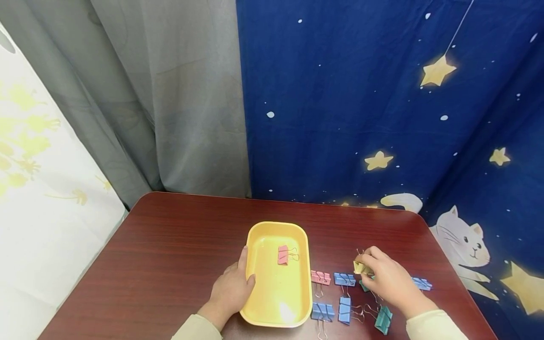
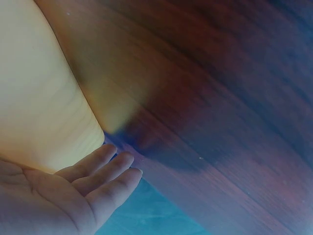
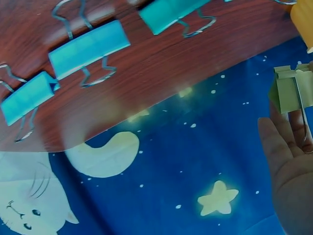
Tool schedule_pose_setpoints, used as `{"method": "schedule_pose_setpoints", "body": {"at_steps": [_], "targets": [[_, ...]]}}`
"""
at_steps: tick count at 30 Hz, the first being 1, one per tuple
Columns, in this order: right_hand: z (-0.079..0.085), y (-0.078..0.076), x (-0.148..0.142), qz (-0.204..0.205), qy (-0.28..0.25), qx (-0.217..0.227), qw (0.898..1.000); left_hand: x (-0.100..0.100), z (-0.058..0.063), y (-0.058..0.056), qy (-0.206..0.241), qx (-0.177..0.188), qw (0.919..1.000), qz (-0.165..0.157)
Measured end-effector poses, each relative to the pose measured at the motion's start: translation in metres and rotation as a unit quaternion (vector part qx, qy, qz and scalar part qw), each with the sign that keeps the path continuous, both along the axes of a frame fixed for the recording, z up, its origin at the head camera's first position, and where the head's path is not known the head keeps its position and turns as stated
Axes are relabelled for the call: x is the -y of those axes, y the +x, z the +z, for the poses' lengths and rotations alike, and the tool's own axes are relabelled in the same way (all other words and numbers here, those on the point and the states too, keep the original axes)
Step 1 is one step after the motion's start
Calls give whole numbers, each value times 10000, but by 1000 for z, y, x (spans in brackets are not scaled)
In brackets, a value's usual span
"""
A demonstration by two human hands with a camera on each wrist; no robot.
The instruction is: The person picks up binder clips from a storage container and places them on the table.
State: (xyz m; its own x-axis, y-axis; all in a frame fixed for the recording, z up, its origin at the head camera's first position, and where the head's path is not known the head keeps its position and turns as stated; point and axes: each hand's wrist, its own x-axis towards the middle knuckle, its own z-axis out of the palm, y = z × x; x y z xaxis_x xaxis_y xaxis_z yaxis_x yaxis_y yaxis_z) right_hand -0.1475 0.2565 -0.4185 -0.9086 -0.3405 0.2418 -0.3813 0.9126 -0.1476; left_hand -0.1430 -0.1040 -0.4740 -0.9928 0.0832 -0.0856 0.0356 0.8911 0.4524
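My left hand (image 1: 229, 289) grips the left side of a yellow plastic tray (image 1: 250, 302), thumb over the rim and the other fingers outside. The left wrist view shows three fairly straight fingers (image 2: 115, 188) beside the tray's wall (image 2: 49, 98). Inside the tray lies a pink binder clip (image 1: 283, 255). To the right of it, my right hand (image 1: 388, 278) pinches a yellow binder clip (image 1: 360, 267) above the table. In the right wrist view, this yellow clip (image 3: 288, 93) has a wire handle against the fingers. A green binder clip (image 1: 364, 286) is partly hidden under the right hand.
Right of the tray lie a pink clip (image 1: 320, 277), blue clips (image 1: 344, 279) in loose rows and a green clip (image 1: 384, 320). Another blue clip (image 1: 421, 283) lies beyond the right wrist. The brown table (image 1: 178, 255) ends at a blue star-patterned curtain (image 1: 323, 118).
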Motion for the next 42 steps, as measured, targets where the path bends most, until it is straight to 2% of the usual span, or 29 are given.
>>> {"method": "schedule_pose_setpoints", "body": {"at_steps": [9, 18, 24, 33, 42], "targets": [[-3, 6, -17, -148, 66, 217, 9996, 0, 1, 0, 46, 41, 10000, 10], [-6, 15, -33, -122, 137, 76, 9998, 1, 0, 0, 42, 79, 10000, 18], [-12, 22, -41, -280, 232, 182, 9992, 1, 0, 0, 55, 26, 10000, -7], [-18, 30, -49, -293, 250, 171, 9991, 0, 2, 0, 39, 54, 10000, -2], [-23, 33, -59, -445, 319, 609, 9966, 0, 2, 1, 28, 57, 10000, 3]]}}
